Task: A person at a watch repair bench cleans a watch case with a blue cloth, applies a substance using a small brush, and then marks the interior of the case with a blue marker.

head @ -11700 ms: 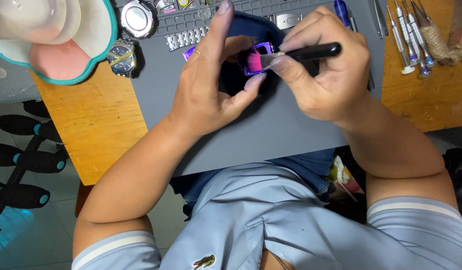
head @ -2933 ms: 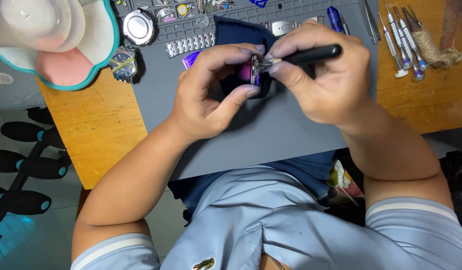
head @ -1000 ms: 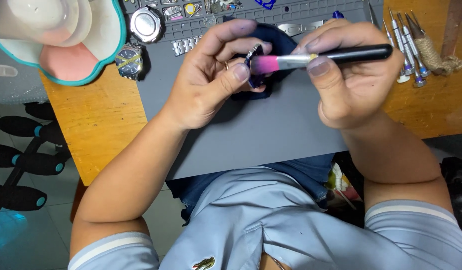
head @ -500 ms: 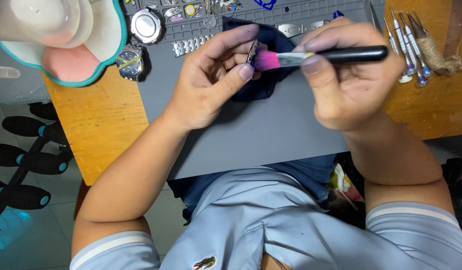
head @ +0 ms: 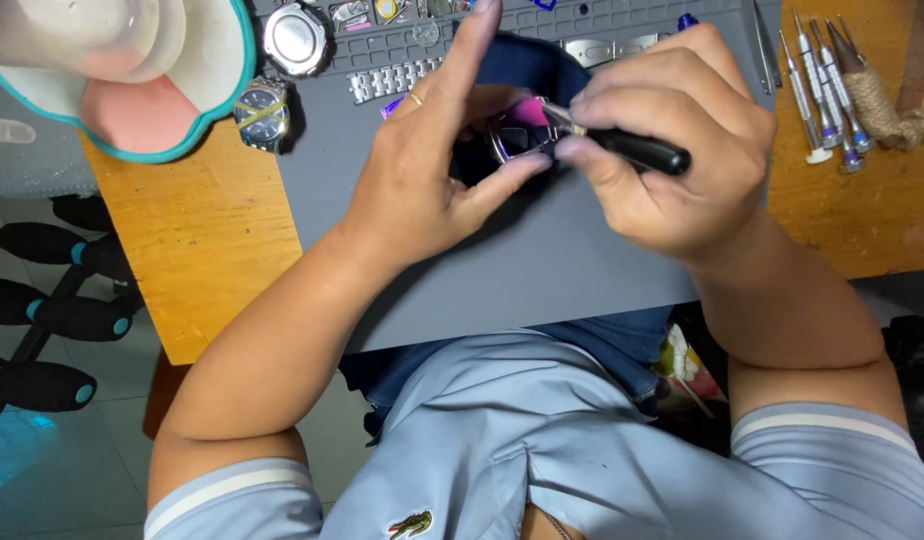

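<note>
Centrally, left hand (head: 422, 180) pinching watch case (head: 517, 140); right hand (head: 672, 140) gripping pink-tipped brush (head: 622, 145), grey mat (head: 542, 270) bare below

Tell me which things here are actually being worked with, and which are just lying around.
In use:
left hand, holding the small metal watch case
right hand, holding the pink-bristled brush
dark blue cloth

Lying about:
two wristwatches
metal bracelet links
small screwdrivers
coil of twine
</note>
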